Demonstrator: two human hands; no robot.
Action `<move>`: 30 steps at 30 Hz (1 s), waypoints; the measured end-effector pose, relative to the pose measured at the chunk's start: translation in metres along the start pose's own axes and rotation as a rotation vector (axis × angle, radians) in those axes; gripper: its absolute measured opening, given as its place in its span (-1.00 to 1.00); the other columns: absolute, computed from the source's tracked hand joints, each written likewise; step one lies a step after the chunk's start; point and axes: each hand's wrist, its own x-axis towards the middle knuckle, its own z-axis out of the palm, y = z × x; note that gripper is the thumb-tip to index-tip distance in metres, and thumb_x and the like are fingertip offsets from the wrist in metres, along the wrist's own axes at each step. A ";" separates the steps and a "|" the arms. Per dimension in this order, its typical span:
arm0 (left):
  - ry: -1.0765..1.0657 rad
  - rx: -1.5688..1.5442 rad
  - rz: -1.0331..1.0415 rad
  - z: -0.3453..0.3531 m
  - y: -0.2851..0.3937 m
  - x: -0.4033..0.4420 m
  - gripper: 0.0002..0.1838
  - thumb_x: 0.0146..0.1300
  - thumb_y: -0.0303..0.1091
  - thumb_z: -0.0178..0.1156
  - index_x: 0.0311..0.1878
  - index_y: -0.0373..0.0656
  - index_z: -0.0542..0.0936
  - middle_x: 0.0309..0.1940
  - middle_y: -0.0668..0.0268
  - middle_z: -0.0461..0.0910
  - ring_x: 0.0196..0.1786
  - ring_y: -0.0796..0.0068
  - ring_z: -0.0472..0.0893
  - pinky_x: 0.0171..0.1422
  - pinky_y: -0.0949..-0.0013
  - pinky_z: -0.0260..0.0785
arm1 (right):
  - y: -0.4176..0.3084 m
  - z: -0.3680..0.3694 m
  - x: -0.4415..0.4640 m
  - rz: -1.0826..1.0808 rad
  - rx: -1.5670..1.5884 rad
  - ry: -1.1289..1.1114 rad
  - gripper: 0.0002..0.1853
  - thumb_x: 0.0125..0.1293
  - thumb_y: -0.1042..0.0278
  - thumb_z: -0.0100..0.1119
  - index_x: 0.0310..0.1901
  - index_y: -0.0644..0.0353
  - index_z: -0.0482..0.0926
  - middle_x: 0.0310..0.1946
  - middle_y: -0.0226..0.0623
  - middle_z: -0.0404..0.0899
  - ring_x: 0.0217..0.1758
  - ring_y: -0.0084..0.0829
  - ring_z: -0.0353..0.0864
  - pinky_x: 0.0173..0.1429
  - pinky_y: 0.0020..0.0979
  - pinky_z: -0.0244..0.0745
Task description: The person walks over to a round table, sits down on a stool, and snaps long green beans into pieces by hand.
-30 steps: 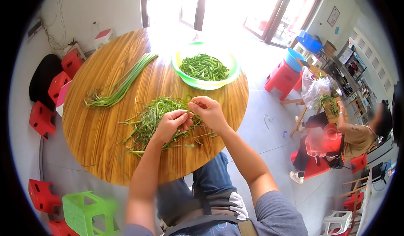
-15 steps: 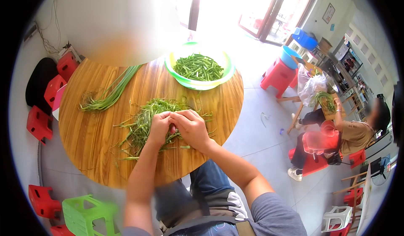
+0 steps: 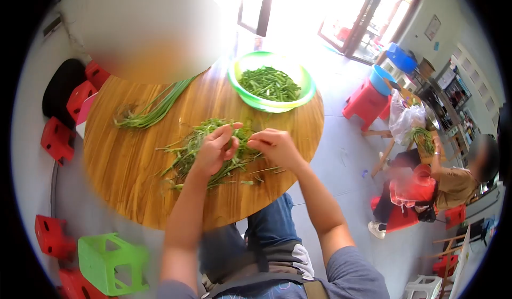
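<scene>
Over a loose heap of green stalk scraps [image 3: 184, 157] on the round wooden table, my left hand [image 3: 214, 150] is raised with its index finger and thumb apart. I see nothing clearly held in it. To its right, my right hand [image 3: 278, 146] has thumb and fingertips pinched together; whatever is between them is too small to make out. Behind the hands stands a green-and-white basin [image 3: 266, 106] holding many short cut green stems [image 3: 271, 83]. A bundle of long green stalks [image 3: 157, 109] with thin, stringy ends lies at the back left.
The wooden table [image 3: 122, 176] has a rounded edge before my knees. Red stools [image 3: 57, 140] and a green stool [image 3: 109, 261] stand at left. On the right, a seated person [image 3: 453, 184] handles greens at another table; a blue basin [image 3: 381, 79] rests on stacked red stools.
My hands were together over the heap and have moved apart, the right hand going right. The camera view has shifted slightly, so the table and basin appear farther right.
</scene>
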 end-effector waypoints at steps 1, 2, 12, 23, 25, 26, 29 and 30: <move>-0.013 0.016 0.003 0.000 -0.002 0.000 -0.71 0.38 -0.25 -0.05 0.04 -0.19 0.48 -0.47 0.37 0.51 -0.57 0.67 0.32 -0.53 0.62 0.09 | 0.003 -0.001 0.004 0.014 0.046 0.023 -0.87 0.13 0.40 0.26 -0.30 0.24 0.62 -0.47 -0.31 0.58 -0.47 -0.51 0.50 -0.36 -0.48 0.39; -0.026 0.032 0.006 0.000 -0.003 0.001 -0.70 0.38 -0.24 -0.05 0.03 -0.20 0.48 -0.46 0.38 0.51 -0.55 0.68 0.32 -0.52 0.63 0.10 | 0.003 -0.003 0.008 0.177 0.060 0.141 -0.84 0.15 0.40 0.24 -0.24 0.23 0.61 -0.45 -0.34 0.59 -0.45 -0.55 0.51 -0.35 -0.50 0.40; -0.104 0.440 0.226 -0.006 -0.011 0.003 -0.75 0.36 -0.26 -0.01 -0.08 -0.23 0.52 -0.47 0.37 0.51 -0.57 0.73 0.31 -0.52 0.62 0.12 | -0.002 0.031 0.016 0.403 0.485 0.094 -0.67 0.23 0.31 0.21 -0.03 0.30 0.52 -0.29 -0.38 0.58 -0.36 -0.63 0.52 -0.35 -0.57 0.43; 0.144 0.295 0.187 -0.007 -0.002 0.000 -0.77 0.31 -0.27 0.03 -0.18 -0.24 0.55 -0.51 0.41 0.49 -0.55 0.68 0.32 -0.47 0.58 0.12 | 0.008 0.083 0.037 0.339 0.662 0.296 -0.81 0.19 0.44 0.19 -0.17 0.29 0.56 -0.45 -0.38 0.57 -0.44 -0.66 0.53 -0.44 -0.61 0.45; 0.138 0.271 0.208 -0.008 0.001 -0.006 -0.77 0.31 -0.31 0.02 -0.14 -0.25 0.55 -0.47 0.40 0.51 -0.50 0.66 0.34 -0.42 0.58 0.16 | 0.001 0.079 0.041 0.311 0.530 0.244 -0.83 0.18 0.44 0.20 -0.20 0.27 0.56 -0.47 -0.37 0.56 -0.44 -0.66 0.52 -0.44 -0.61 0.44; 0.129 0.302 0.215 -0.008 0.006 -0.008 -0.77 0.31 -0.31 0.02 -0.14 -0.25 0.55 -0.47 0.40 0.51 -0.50 0.67 0.34 -0.43 0.59 0.15 | -0.006 0.076 0.046 0.291 0.484 0.218 -0.84 0.17 0.44 0.21 -0.21 0.26 0.56 -0.47 -0.37 0.56 -0.45 -0.66 0.52 -0.44 -0.59 0.44; 0.107 0.371 0.203 -0.022 0.016 -0.007 -0.77 0.30 -0.31 0.04 -0.13 -0.25 0.55 -0.48 0.41 0.51 -0.50 0.69 0.35 -0.46 0.61 0.14 | 0.003 0.078 0.062 0.171 0.334 0.221 -0.85 0.12 0.46 0.23 -0.24 0.24 0.58 -0.48 -0.35 0.53 -0.45 -0.62 0.50 -0.41 -0.54 0.44; 0.108 0.382 0.189 -0.031 0.018 -0.003 -0.77 0.30 -0.30 0.04 -0.12 -0.25 0.55 -0.48 0.41 0.51 -0.50 0.70 0.35 -0.47 0.61 0.14 | 0.005 0.079 0.066 0.118 0.283 0.236 -0.85 0.11 0.46 0.24 -0.25 0.23 0.58 -0.48 -0.33 0.52 -0.45 -0.60 0.50 -0.40 -0.52 0.43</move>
